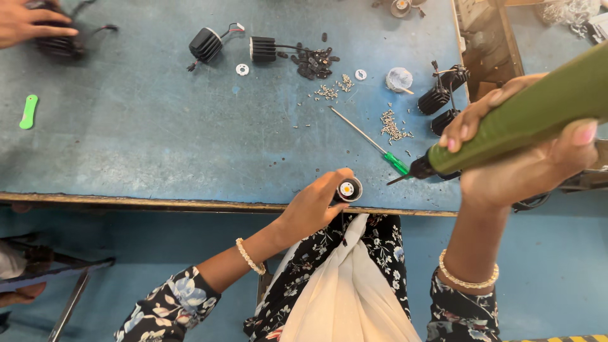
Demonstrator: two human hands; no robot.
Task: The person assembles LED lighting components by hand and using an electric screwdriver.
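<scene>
My left hand [311,208] grips a small black round lamp body [348,189] with a yellow-and-white disc on its face, held at the table's near edge. My right hand [516,158] is wrapped around a green electric screwdriver [525,120]. Its black nose and thin bit [405,175] point left, a short way to the right of the lamp body and not touching it.
On the blue table [158,145] lie a green-handled hand screwdriver [370,140], piles of small screws [392,125], black finned heat sinks [206,44] [263,49] [437,100], white rings and a green plastic strip [28,111]. Another person's hand [25,22] rests on a black part at top left.
</scene>
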